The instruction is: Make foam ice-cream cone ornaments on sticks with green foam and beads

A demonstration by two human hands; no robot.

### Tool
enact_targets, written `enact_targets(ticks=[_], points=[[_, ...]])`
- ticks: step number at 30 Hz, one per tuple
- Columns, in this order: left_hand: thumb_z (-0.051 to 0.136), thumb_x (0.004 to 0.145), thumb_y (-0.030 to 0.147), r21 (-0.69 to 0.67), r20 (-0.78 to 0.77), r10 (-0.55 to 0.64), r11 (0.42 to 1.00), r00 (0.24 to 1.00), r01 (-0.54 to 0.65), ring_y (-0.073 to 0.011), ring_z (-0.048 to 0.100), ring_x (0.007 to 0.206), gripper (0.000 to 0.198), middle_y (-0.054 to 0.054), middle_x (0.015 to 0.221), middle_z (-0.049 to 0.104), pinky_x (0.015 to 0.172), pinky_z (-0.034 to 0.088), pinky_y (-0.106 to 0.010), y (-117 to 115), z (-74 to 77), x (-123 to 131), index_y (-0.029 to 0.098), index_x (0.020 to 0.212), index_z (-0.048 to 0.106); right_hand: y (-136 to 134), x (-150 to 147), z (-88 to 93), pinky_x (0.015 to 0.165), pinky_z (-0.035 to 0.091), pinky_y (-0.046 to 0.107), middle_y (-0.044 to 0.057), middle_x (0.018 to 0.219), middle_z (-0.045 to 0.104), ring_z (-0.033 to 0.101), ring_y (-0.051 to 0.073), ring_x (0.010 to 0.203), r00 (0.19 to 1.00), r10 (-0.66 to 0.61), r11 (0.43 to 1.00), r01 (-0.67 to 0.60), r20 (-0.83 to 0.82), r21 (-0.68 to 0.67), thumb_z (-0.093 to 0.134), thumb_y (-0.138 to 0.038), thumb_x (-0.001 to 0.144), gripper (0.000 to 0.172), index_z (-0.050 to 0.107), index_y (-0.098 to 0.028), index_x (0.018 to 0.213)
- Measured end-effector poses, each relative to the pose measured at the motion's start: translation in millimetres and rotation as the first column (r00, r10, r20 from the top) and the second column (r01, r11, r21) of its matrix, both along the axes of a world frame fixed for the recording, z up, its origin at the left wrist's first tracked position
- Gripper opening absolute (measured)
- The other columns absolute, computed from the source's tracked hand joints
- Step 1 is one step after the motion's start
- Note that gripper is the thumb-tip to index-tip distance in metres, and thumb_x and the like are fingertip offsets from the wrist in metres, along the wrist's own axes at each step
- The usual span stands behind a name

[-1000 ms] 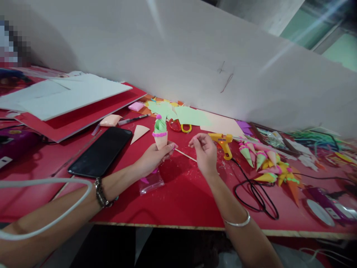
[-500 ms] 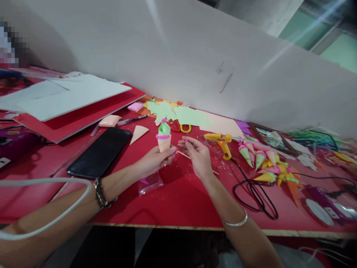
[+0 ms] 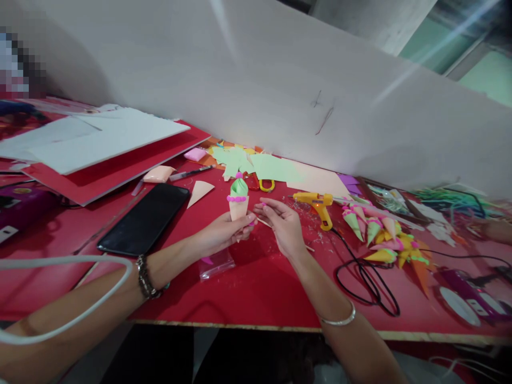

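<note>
My left hand [image 3: 226,230] is closed around a paper ice-cream cone [image 3: 239,207], held upright. The cone is cream-coloured with a green swirled top, a ring of pink beads round its rim and a pink ball at the tip. A bit of pink clay [image 3: 252,223] shows by the left fingertips. Just to the right, my right hand [image 3: 285,224] pinches a small pink clay ball [image 3: 264,205] between thumb and forefinger. Behind the right hand a thin wooden stick [image 3: 309,248] lies on the table. Under the left wrist is a clear plastic bag [image 3: 216,265] with something pink in it.
A black phone [image 3: 144,218] and a cream paper piece [image 3: 200,193] lie left. A yellow glue gun [image 3: 316,202] with a looped black cord [image 3: 370,282] lies right, near several finished paper cones [image 3: 374,226]. Scissors [image 3: 266,185] lie behind. Another person's hand [image 3: 494,230] shows far right.
The cone and my left hand have shifted slightly right and down in view. The right fingers still pinch the pink ball. Another person's hand has come in at the far right.
</note>
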State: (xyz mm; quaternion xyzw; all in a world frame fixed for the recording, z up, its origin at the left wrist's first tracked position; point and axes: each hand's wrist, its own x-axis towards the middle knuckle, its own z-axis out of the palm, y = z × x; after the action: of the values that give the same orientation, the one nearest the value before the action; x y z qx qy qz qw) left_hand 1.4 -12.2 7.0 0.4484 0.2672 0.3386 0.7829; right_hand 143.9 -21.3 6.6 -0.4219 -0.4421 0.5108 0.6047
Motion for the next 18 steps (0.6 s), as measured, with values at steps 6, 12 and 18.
enact_targets(ticks=[6, 12, 18], points=[[0.056, 0.075, 0.029, -0.019, 0.017, -0.044, 0.999, 0.999, 0.044, -0.0030, 0.032, 0.046, 0.021, 0.005, 0.053, 0.039, 0.043, 0.023, -0.017, -1.3, -0.1, 0.1, 0.012, 0.067, 0.047, -1.9, 1.8, 1.2, 0.057, 0.050, 0.023, -0.005, 0.058, 0.061, 0.059, 0.009, 0.053, 0.997, -0.039, 0.999, 0.037, 0.061, 0.036, 0.063, -0.028, 0.066, 0.015, 0.053, -0.019, 0.071], [0.058, 0.073, 0.030, -0.039, 0.018, -0.042, 0.998, 0.999, 0.043, -0.0035, 0.033, 0.047, 0.020, 0.005, 0.055, 0.040, 0.044, 0.024, -0.017, -1.3, 1.1, 0.1, 0.013, 0.071, 0.049, -1.9, 2.0, 1.5, 0.066, 0.050, 0.027, 0.001, 0.071, 0.064, 0.060, 0.011, 0.063, 0.996, 0.002, 0.999, -0.006, 0.087, 0.048, 0.058, -0.032, 0.070, 0.019, 0.060, -0.018, 0.083], [0.057, 0.074, 0.029, -0.038, 0.046, -0.112, 0.993, 0.993, 0.114, -0.0038, 0.034, 0.048, 0.019, 0.005, 0.053, 0.040, 0.045, 0.024, -0.017, -3.0, 2.9, -1.2, 0.013, 0.068, 0.048, 0.8, 2.3, -0.6, 0.062, 0.047, 0.022, -0.002, 0.066, 0.060, 0.056, 0.008, 0.062, 0.984, -0.121, 0.984, 0.101, 0.128, 0.148, 0.060, -0.028, 0.068, 0.010, 0.060, -0.020, 0.073]])
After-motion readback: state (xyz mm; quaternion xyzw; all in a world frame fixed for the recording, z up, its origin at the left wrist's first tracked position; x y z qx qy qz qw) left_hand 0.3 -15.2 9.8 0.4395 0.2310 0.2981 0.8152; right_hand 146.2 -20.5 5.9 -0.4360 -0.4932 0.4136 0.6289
